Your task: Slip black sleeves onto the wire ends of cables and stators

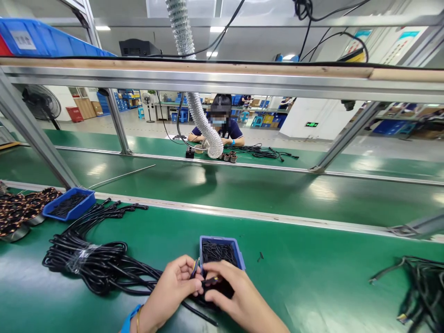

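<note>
Left hand (169, 291), right hand (239, 296), gripping black cable (201, 313)

Person at the bench, two bare hands: left hand (169, 291), right hand (239, 296). Left wrist, toward seven o'clock: one blue wristband (130, 319), flat strap type; one thin gold-coloured bangle (138, 320), just beside it.

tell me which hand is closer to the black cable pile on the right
Right hand: it is left of the black cable pile and apart from it. The left hand is farther away, beyond the right hand.
</note>
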Action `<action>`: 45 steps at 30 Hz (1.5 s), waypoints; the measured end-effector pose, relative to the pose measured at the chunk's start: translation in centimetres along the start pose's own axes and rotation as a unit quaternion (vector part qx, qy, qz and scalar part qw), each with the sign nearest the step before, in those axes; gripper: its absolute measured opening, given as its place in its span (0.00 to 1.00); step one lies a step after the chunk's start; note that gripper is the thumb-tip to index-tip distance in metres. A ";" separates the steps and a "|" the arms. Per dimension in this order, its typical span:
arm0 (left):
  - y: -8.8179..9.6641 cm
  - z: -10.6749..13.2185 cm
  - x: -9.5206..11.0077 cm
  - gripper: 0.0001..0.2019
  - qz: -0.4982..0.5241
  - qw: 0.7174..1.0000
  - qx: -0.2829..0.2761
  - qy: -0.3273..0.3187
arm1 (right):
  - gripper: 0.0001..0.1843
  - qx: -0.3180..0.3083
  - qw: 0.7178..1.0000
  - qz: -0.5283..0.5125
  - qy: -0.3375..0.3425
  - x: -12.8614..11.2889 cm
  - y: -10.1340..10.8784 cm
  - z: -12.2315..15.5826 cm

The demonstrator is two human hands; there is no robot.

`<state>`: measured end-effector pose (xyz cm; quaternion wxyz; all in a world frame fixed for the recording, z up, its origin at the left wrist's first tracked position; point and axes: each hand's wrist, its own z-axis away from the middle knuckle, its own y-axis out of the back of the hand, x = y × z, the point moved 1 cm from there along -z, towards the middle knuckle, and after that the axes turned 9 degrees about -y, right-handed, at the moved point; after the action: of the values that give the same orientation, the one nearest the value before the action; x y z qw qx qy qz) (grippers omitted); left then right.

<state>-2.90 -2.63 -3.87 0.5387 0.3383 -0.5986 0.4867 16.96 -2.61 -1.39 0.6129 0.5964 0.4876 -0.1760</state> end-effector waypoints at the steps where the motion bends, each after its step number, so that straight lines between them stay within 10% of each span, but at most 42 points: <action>1: 0.0 0.1 0.2 0.16 -0.018 1.000 -0.006 -0.011 | 0.17 0.007 1.000 0.017 -0.020 0.4 0.6 0.0; 7: 0.1 0.7 2.0 0.09 -0.167 0.963 -0.176 -0.119 | 0.15 0.096 0.945 0.313 -0.018 2.5 1.3 -0.4; 12: 0.4 0.4 1.1 0.17 -0.048 0.986 -0.159 -0.009 | 0.14 0.111 0.908 0.402 0.024 3.2 -1.0 -1.4; 22: -0.5 -1.0 1.7 0.24 0.094 0.994 0.062 0.000 | 0.07 0.145 0.958 0.247 -0.030 3.5 -0.1 -1.3; 29: -0.8 -0.9 0.3 0.23 0.061 0.995 0.079 -0.008 | 0.13 0.130 0.988 0.002 -0.087 2.1 -0.1 -0.7; 45: -1.4 -0.2 -0.3 0.16 -0.047 0.998 0.051 -0.003 | 0.08 0.231 0.966 0.047 0.108 -0.9 -0.1 -0.1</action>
<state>-1.53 -2.92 -3.83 0.5417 0.3947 -0.5577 0.4897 16.42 -2.85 -0.73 0.4095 0.7597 0.4685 -0.1890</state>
